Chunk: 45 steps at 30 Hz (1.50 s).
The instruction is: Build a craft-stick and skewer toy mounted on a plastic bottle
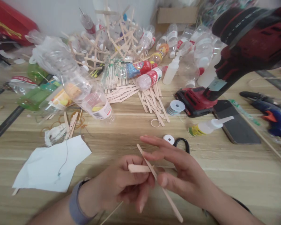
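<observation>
Two flat wooden craft sticks cross each other in front of me. My left hand (133, 181) pinches them near the crossing. The shorter-looking stick (138, 168) points left over the fingers, while the long stick (170, 200) slants from upper left to lower right. My right hand (180, 165) lies along the long stick with fingers stretched and spread. Its thumb and a fingertip are at the stick's side, seemingly touching it. Whether anything binds the crossing is hidden by the fingers. A thin rod (112, 212) shows below my left hand.
Black-handled scissors (182, 143) and a white spool (169, 139) lie just beyond my right hand. White paper (49, 165) with thread is at left. Further back are loose craft sticks (152, 100), plastic bottles (98, 103), a glue bottle (206, 126), a phone (236, 125) and a red-black drill (243, 47).
</observation>
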Each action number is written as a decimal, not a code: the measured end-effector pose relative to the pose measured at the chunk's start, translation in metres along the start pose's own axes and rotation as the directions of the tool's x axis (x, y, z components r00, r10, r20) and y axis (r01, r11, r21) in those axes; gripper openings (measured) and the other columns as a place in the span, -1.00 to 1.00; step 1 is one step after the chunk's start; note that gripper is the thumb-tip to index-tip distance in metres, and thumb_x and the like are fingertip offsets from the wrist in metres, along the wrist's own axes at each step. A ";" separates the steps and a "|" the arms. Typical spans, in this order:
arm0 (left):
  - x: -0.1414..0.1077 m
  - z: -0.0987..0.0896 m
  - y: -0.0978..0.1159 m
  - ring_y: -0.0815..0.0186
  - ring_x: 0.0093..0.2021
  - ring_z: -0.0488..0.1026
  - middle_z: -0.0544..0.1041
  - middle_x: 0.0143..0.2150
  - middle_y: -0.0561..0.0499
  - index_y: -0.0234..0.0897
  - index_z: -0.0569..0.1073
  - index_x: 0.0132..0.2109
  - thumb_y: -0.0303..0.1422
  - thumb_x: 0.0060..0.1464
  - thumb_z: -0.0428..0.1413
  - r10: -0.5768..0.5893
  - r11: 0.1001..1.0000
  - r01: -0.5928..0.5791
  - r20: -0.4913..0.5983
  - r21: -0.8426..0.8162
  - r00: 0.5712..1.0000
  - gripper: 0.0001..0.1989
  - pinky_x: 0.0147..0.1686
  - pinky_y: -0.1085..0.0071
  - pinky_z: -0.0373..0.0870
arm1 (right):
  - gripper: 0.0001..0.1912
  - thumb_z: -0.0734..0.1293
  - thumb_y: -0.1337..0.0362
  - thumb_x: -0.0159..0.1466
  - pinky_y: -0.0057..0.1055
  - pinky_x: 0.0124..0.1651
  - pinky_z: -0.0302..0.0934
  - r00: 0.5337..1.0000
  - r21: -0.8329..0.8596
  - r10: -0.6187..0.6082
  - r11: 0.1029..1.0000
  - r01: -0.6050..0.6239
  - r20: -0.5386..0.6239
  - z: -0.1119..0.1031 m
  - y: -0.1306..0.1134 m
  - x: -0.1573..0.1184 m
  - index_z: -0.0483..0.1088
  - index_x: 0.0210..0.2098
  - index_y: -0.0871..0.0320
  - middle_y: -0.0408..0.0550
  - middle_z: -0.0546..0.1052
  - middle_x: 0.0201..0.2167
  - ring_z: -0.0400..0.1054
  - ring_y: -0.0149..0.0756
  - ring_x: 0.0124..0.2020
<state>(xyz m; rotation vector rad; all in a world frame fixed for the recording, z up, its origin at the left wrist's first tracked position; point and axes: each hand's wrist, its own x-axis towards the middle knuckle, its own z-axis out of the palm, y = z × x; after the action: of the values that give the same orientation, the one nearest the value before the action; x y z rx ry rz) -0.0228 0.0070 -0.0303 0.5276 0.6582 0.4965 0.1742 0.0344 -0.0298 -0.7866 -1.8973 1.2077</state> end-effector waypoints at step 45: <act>-0.004 0.007 0.006 0.50 -0.79 0.11 0.25 -0.78 0.15 -0.26 0.39 -0.52 0.04 0.01 0.20 -0.112 0.993 0.109 0.089 0.040 0.990 -0.55 -0.78 0.51 -0.16 | -0.60 0.36 0.44 0.32 -0.20 0.37 -0.01 0.970 0.049 -0.151 0.988 0.145 0.190 -0.011 0.000 0.002 0.50 0.06 -0.12 -0.06 0.44 0.23 0.24 -0.29 0.30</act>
<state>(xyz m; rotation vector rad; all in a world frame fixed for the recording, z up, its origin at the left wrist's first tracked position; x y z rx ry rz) -0.0220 0.0069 -0.0206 0.5405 0.6064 0.3551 0.1821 0.0409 -0.0267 -0.5138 -2.0463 1.2572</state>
